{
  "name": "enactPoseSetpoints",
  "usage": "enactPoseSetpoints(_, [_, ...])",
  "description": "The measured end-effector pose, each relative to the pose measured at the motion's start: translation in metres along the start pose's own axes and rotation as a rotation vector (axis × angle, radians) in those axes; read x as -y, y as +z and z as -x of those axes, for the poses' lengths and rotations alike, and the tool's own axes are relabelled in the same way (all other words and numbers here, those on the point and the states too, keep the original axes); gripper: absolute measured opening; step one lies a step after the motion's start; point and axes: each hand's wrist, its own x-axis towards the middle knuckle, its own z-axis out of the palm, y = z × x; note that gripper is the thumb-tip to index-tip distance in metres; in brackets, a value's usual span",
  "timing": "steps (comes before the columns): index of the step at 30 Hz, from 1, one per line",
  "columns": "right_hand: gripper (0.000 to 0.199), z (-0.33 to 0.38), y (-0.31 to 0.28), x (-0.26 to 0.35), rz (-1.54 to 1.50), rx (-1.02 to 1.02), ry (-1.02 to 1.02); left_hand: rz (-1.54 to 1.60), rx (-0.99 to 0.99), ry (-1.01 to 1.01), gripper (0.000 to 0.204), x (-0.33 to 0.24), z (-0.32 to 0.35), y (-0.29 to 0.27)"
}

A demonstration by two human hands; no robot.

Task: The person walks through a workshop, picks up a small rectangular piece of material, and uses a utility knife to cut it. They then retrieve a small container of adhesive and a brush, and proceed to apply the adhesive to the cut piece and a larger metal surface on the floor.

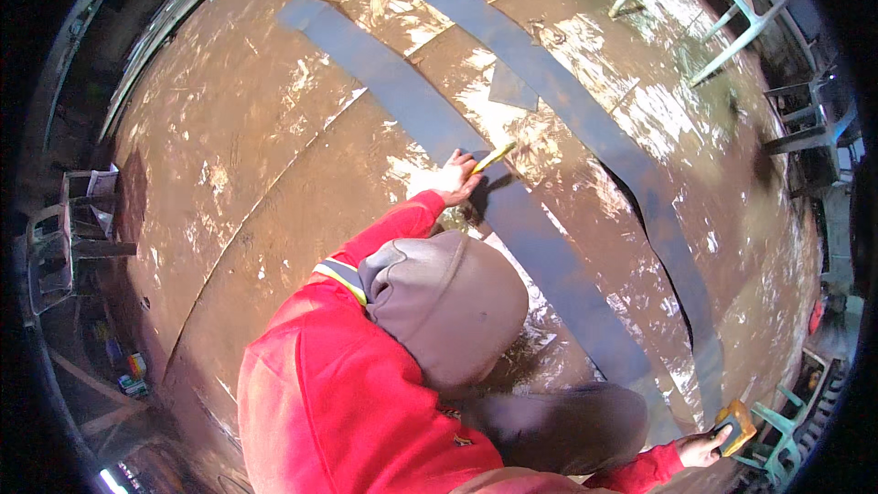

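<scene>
Head cam: the nearer blue-grey strip (549, 265) runs diag., far L to near R. My L hand (455, 181) is closest, at its left edge approx. midway, fingers closed round a slim yellow tool (494, 158). R hand (702, 449) grips a yellow-and-black tool (737, 428) beyond the strip's near end, well apart from L.
</scene>
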Motion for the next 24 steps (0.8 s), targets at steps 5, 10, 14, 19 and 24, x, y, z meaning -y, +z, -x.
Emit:
enactPoseSetpoints(5, [0.041,0.030,0.048,0.033,0.010,0.076,-0.057,0.017,0.008,0.038,0.031,0.016,-0.005,0.021])
enactPoseSetpoints(10, [0.043,0.023,0.047,0.028,0.045,0.127,-0.159,0.006,0.012,0.073,0.032,-0.019,-0.019,0.053])
enactPoseSetpoints(14, [0.041,0.017,0.023,0.019,0.305,-0.021,0.060,-0.038,-0.084,0.123,0.032,-0.030,-0.033,0.082])
enactPoseSetpoints(19, [0.039,0.022,-0.004,0.001,0.086,0.026,-0.090,-0.115,0.081,0.203,0.039,-0.025,-0.057,0.084])
enactPoseSetpoints(24, [0.037,0.004,-0.072,-0.021,0.592,-0.034,0.118,-0.413,0.149,-0.062,0.041,-0.063,-0.077,0.056])
